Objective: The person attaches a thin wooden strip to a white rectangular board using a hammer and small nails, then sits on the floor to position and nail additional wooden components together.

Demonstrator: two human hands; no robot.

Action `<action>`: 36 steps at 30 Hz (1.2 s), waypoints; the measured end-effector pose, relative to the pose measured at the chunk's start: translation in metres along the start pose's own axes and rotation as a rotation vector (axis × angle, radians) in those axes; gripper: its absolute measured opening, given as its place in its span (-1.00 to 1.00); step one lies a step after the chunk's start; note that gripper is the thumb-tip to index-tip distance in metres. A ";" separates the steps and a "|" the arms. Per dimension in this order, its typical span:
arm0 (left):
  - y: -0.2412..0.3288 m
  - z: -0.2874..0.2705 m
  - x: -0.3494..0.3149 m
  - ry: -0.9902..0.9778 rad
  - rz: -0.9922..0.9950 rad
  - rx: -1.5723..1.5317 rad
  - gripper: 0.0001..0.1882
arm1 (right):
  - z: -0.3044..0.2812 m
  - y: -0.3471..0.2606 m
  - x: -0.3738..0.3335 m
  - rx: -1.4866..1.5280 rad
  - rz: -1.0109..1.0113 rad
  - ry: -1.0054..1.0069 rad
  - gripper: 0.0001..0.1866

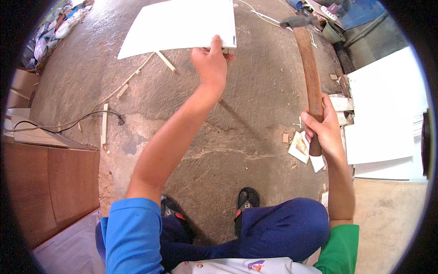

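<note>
The white board (180, 25) lies flat on the concrete floor (246, 132), straight ahead of the person, its long axis running left to right. Its near edge is pinched at the right corner by the left hand (211, 64), arm fully extended. The hammer (310, 77) is gripped low on its brown wooden handle by the right hand (321, 130); the shaft points away toward the board, the dark metal head raised just beyond the board's right corner. The board is plain, smooth and thin. Wood offcuts (137, 75) are scattered beside it.
</note>
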State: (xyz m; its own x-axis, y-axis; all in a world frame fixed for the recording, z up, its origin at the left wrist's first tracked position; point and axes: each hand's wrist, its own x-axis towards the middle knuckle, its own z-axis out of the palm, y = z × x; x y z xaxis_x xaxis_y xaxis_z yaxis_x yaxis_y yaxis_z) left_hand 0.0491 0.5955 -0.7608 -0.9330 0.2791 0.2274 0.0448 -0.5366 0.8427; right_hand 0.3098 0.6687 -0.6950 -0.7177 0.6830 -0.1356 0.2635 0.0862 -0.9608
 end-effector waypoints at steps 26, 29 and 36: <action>0.000 0.003 -0.004 0.044 -0.040 -0.011 -0.79 | 0.022 -0.032 -0.035 -0.003 -0.106 -0.051 -0.49; -0.001 0.002 -0.002 0.028 -0.032 -0.014 -0.79 | 0.024 -0.032 -0.032 0.148 -0.099 -0.150 -0.49; -0.003 0.005 -0.005 0.047 -0.018 -0.032 -0.78 | 0.030 -0.042 -0.044 -0.082 -0.068 -0.089 -0.39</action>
State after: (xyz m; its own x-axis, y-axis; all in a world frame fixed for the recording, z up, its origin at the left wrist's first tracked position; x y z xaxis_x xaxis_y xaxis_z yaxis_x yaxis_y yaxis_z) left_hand 0.0557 0.5999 -0.7620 -0.9494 0.2513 0.1882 0.0170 -0.5574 0.8300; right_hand 0.3105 0.6133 -0.6566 -0.7890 0.6070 -0.0951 0.2615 0.1918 -0.9459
